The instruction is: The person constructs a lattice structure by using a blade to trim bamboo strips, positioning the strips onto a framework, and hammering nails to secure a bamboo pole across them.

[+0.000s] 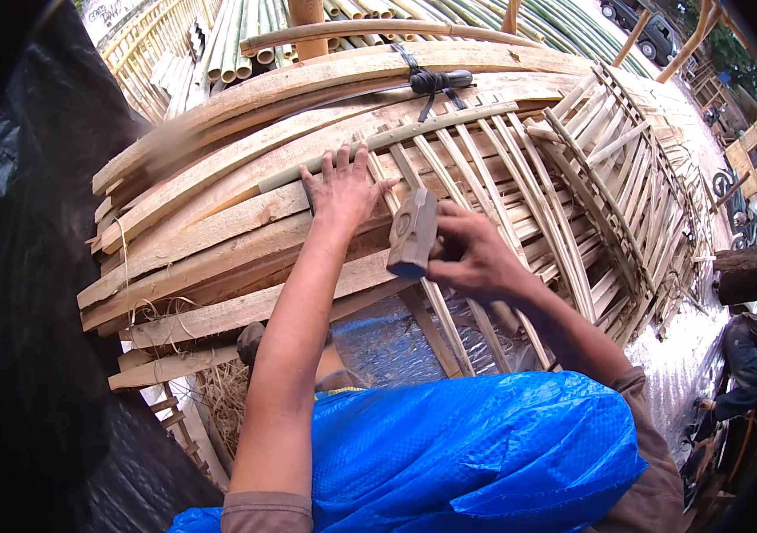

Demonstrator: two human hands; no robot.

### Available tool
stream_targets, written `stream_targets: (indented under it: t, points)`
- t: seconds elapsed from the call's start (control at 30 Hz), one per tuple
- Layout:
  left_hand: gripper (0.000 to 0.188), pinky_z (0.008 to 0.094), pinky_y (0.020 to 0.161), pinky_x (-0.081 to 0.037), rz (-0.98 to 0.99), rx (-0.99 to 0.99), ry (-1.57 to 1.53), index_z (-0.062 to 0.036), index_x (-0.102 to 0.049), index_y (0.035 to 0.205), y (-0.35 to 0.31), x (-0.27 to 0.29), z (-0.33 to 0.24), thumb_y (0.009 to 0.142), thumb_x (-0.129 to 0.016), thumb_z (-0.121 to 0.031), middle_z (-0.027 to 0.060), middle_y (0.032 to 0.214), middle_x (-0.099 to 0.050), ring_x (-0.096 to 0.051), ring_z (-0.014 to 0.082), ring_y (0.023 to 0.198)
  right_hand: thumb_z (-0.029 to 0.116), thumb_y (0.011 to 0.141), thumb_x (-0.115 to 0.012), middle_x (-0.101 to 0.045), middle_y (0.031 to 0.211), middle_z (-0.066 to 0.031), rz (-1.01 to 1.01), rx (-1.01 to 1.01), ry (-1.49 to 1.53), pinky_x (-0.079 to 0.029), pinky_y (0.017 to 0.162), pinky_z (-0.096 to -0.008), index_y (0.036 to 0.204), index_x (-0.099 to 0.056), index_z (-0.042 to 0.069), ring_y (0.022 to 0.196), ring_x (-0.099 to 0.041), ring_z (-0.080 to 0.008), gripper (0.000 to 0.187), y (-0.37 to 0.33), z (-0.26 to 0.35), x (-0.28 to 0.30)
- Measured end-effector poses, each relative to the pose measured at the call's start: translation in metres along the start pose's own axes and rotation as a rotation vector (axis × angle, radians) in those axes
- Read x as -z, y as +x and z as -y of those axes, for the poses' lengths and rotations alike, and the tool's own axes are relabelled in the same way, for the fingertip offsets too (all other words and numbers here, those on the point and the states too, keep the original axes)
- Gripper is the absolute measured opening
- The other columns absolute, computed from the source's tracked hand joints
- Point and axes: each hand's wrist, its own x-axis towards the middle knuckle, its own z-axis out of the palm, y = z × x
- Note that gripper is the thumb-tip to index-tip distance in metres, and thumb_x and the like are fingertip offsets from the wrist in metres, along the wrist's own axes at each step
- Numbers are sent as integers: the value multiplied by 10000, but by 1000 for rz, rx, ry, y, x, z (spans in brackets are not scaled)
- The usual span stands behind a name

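My left hand lies with its fingers spread over a greenish bamboo rail, near the rail's left end. Several thin bamboo slats run from that rail toward me, side by side like a fence panel. To the right of my left hand, my right hand is closed on a hammer with a blocky, worn metal head. The head hangs above the slats, apart from the rail. My fingers and the hammer head hide most of its handle.
Long wooden beams lie stacked beneath the panel. A black-strapped dark object rests on the far beam. More slatted panels pile up at right. Bamboo poles lie behind. Blue sheeting covers my lap; a person sits at far right.
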Motion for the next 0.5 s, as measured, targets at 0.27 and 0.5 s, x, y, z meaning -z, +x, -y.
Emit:
stream_targets:
  t: [0.27,0.5]
  points:
    - [885,716,1138,-94,-41,-36,-6,-226,-214,1551,5,-4,-3,879,-356,-784,66,1578,-221,-158,276,1476,311,726,-790,-554,966,-127,46,-221,-869,-495,841,-440,974,-686,67,912,-602,-323,363,41,-83,90]
    - [850,706,1151,-69,-30,-23,4,-215,-220,1555,4,-8,-1,907,-357,-747,46,1607,-190,-160,268,1491,271,779,-750,-608,1087,-210,-140,45,-558,-470,962,-443,1254,-544,58,1052,-595,-375,560,59,-61,106]
